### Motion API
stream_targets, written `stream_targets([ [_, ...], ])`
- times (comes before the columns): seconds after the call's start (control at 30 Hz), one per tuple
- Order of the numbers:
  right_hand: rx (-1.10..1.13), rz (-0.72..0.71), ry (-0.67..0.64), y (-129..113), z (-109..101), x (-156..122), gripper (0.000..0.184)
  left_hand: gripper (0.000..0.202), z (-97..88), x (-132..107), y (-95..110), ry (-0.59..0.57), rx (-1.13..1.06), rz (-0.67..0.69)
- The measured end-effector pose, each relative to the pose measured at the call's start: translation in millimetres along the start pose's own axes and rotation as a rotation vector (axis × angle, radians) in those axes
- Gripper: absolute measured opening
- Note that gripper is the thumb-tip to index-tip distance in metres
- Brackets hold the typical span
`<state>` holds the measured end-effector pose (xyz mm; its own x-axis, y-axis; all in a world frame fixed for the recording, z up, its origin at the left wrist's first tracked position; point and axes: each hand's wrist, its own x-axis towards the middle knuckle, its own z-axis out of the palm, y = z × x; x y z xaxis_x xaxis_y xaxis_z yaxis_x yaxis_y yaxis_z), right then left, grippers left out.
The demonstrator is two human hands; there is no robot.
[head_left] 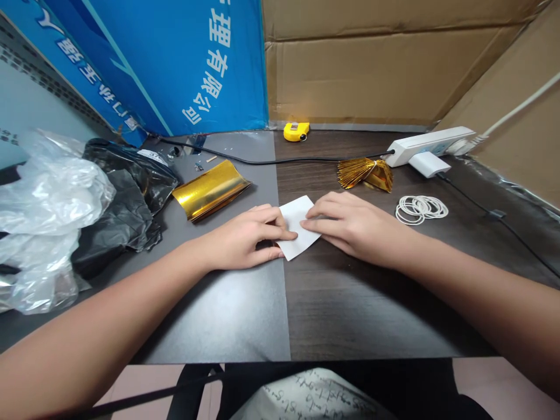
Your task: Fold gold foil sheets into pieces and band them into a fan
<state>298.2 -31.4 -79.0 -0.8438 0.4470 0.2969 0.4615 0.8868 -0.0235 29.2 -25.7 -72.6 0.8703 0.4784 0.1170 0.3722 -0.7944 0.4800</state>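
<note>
A small white sheet of paper lies on the table where the grey mat meets the dark wood. My left hand pinches its left edge with thumb and fingers closed on it. The fingers of my right hand press down on the sheet's right side, close together and nearly flat. A stack of gold foil sheets lies just beyond my left hand. A folded gold foil fan sits beyond my right hand.
White rubber bands lie to the right. A white power strip with a black cable runs across the back. A yellow tape measure sits by the cardboard wall. Black and clear plastic bags are heaped at left.
</note>
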Motion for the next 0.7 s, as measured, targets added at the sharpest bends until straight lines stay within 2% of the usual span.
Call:
stream_targets([
  [0.13,0.081,-0.022,-0.023,-7.5,6.5,1.3,0.033,0.034,-4.7,-0.6,-1.8,-0.021,-0.082,0.008],
  [0.27,0.126,-0.048,0.024,4.0,12.6,2.3,0.035,0.026,-7.6,-1.1,-4.8,-0.04,-0.169,0.043],
  [0.43,0.092,-0.077,0.064,13.6,16.7,7.6,0.033,0.025,-2.3,0.6,-4.7,0.017,-0.209,0.073],
  [0.7,0.083,-0.11,0.043,-12.6,7.9,4.0,0.032,0.021,1.8,2.4,-8.4,0.059,-0.296,0.024],
])
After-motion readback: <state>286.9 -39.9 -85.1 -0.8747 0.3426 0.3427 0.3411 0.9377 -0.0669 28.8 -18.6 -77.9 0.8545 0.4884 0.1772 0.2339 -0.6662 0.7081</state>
